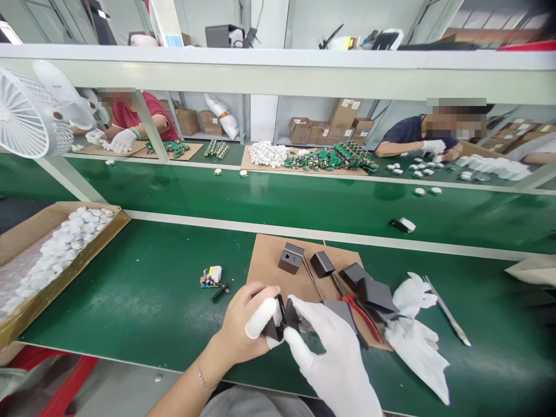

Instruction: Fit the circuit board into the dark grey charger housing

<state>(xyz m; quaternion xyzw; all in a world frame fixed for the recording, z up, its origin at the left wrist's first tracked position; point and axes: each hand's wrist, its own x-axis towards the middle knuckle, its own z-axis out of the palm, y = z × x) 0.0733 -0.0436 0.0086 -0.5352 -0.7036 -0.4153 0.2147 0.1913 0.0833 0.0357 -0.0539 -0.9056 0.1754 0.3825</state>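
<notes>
My left hand (243, 327), bare with white covers on some fingers, is wrapped round a small black plastic housing (273, 330). In a white glove, my right hand (332, 353) pinches a flat black cover (292, 315) at the housing's open side; whether the two touch is unclear. Beneath and beyond my hands lies a cardboard sheet (264, 255). On it rest several dark housings (291, 258), tweezers (313, 279) and red-handled pliers (365, 318). To the left sits a small circuit assembly (211, 277) beside a short black part (219, 292).
White gloves (414, 295) and a slim pale tool (447, 313) lie at right. A cardboard box (124, 217) of white-wrapped pieces stands left, below a fan (26, 113). Across the green belt (304, 197), two co-workers handle parts near piled circuit boards (334, 157). A shelf spans above.
</notes>
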